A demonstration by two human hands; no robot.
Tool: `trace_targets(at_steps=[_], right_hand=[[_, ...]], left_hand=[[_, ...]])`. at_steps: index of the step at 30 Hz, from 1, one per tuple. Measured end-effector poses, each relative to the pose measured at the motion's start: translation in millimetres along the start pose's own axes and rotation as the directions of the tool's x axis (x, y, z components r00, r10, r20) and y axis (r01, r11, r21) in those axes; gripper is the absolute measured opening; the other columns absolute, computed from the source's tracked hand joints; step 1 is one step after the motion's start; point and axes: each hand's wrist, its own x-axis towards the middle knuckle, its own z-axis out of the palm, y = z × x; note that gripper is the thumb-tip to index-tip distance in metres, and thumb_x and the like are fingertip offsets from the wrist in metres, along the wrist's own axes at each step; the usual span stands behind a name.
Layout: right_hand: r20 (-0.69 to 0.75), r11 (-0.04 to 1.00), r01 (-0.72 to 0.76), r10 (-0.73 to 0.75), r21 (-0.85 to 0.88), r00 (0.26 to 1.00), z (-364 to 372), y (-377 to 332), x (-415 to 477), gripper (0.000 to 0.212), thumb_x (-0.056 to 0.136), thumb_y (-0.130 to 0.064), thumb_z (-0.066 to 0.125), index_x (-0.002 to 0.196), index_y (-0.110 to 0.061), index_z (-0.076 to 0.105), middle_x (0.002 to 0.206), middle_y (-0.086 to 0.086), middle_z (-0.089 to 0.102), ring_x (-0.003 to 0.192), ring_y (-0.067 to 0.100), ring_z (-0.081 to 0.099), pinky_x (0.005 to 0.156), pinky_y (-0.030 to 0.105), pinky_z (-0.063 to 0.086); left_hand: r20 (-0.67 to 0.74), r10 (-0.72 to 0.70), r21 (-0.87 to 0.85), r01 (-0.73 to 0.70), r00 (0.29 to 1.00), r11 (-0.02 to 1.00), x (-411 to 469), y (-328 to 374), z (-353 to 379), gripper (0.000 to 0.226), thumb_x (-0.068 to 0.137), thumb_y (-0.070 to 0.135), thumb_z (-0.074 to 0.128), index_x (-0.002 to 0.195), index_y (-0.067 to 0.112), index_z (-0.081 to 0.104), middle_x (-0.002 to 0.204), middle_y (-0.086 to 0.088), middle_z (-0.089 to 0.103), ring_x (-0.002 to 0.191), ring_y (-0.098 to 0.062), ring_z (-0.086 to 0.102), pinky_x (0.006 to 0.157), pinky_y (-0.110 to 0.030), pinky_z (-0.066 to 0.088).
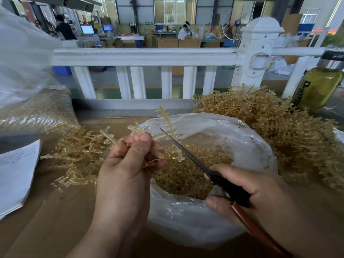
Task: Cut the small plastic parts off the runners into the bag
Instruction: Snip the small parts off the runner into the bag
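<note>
Snipping is under way, by my reading. The left hand (128, 164) has a runner (168, 121) pinched between thumb and fingers (147, 138), holding it up over the far left rim of the bag (242, 138). Its branches fan up and to the right, with small nubs along them.

The right hand (260, 190) is wrapped round the scissors (188, 155), fingers curled on the dark handles. The blades point up and left, crossing in front of the runner's long branch. They read as one thin dark line, so closed or nearly so. Whether there's a sliver of gap, I cannot tell.

What's next? I'd say part the blades, set them at the neck of a nub, and cut with the runner kept over the bag's mouth so the piece drops straight in. The bag is already heaped with cut parts (186, 175).

Pose: the left forearm rises from the bottom edge, back of the hand to the camera, at the bag's left rim. The right hand comes in from the lower right, low over the near rim, knuckles up.

Runner piles sit on the desk (55, 211) at both sides, a big one (279, 127) behind the bag on the right and a smaller one (78, 153) on the left. Which is finished, I cannot tell.
</note>
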Motion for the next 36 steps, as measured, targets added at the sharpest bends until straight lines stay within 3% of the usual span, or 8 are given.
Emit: trace_targets(at_steps=[6,12,15,19,23,27,31,36], right_hand=[[-0.034,0.999,-0.035,0.034,-0.030,0.999,8.7,-3.4,0.8,0.048,0.072,-0.075,0.050,0.111,-0.048,0.052,0.090,-0.016,0.064,0.077,0.000,0.063,0.062,0.018,0.050],[-0.056,0.994,-0.055,0.050,-0.089,0.997,10.2,-3.2,1.7,0.055,0.068,-0.078,0.042,0.118,-0.057,0.037,0.106,-0.030,0.055,0.092,-0.009,0.057,0.076,0.012,0.048],[-0.057,0.991,-0.060,0.054,-0.116,0.997,9.9,-4.0,2.0,0.054,0.069,-0.078,0.041,0.119,-0.058,0.033,0.111,-0.031,0.052,0.095,-0.009,0.056,0.071,0.011,0.050],[-0.083,0.991,-0.052,0.042,-0.122,0.996,9.4,-5.9,1.3,0.053,0.073,-0.074,0.048,0.120,-0.051,0.040,0.093,-0.022,0.063,0.086,-0.006,0.061,0.065,0.012,0.052],[-0.083,0.990,-0.052,0.041,-0.129,0.996,10.2,-5.3,1.7,0.052,0.072,-0.074,0.047,0.120,-0.055,0.036,0.111,-0.028,0.054,0.091,-0.008,0.058,0.072,0.005,0.047],[-0.077,0.988,-0.057,0.046,-0.145,0.996,10.2,-5.8,2.4,0.054,0.072,-0.076,0.044,0.120,-0.054,0.034,0.115,-0.031,0.050,0.094,-0.009,0.057,0.068,0.002,0.045],[-0.072,0.984,-0.048,0.036,-0.171,0.997,10.1,-5.6,2.1,0.049,0.074,-0.073,0.046,0.117,-0.050,0.047,0.079,-0.025,0.061,0.079,-0.007,0.059,0.057,0.007,0.046],[-0.094,0.986,-0.031,0.016,-0.164,0.995,10.9,-5.5,2.0,0.047,0.075,-0.071,0.046,0.116,-0.047,0.049,0.075,-0.023,0.062,0.073,-0.001,0.062,0.054,0.016,0.049]], left_hand=[[0.048,-0.030,-0.028,0.032,0.998,0.999,-3.6,-2.8,2.5,0.009,0.086,0.027,0.069,0.078,0.023,0.068,0.076,-0.002,0.065,0.073,-0.014,0.065,0.063,-0.026,0.054],[0.038,-0.025,-0.042,0.027,0.999,0.999,-4.2,-3.2,6.5,0.018,0.089,0.023,0.065,0.072,0.028,0.068,0.075,0.002,0.066,0.071,-0.011,0.064,0.063,-0.026,0.051],[0.028,-0.030,-0.050,0.031,0.999,0.998,-4.6,-2.7,7.0,0.013,0.085,0.025,0.067,0.072,0.028,0.069,0.077,0.003,0.067,0.073,-0.010,0.065,0.063,-0.025,0.052],[0.024,-0.038,-0.042,0.039,0.999,0.998,-4.9,-1.7,6.9,0.009,0.080,0.028,0.070,0.070,0.027,0.070,0.076,0.002,0.066,0.072,-0.010,0.064,0.063,-0.025,0.052],[0.034,-0.009,-0.017,0.010,0.999,1.000,-4.9,-2.4,5.7,0.009,0.083,0.026,0.071,0.075,0.026,0.068,0.079,0.000,0.066,0.073,-0.012,0.063,0.063,-0.025,0.052],[0.019,0.014,0.016,-0.014,1.000,1.000,-4.4,-3.4,5.9,0.010,0.080,0.029,0.075,0.074,0.027,0.068,0.079,0.001,0.067,0.074,-0.012,0.064,0.064,-0.026,0.052],[0.015,0.007,0.028,-0.007,1.000,1.000,-5.2,-3.5,5.6,0.008,0.082,0.028,0.071,0.074,0.027,0.069,0.079,-0.001,0.065,0.072,-0.014,0.063,0.064,-0.026,0.052],[0.010,-0.019,0.030,0.019,1.000,0.999,-6.8,-2.5,5.9,0.012,0.083,0.026,0.079,0.078,0.024,0.068,0.080,-0.004,0.065,0.074,-0.016,0.061,0.066,-0.029,0.051]])
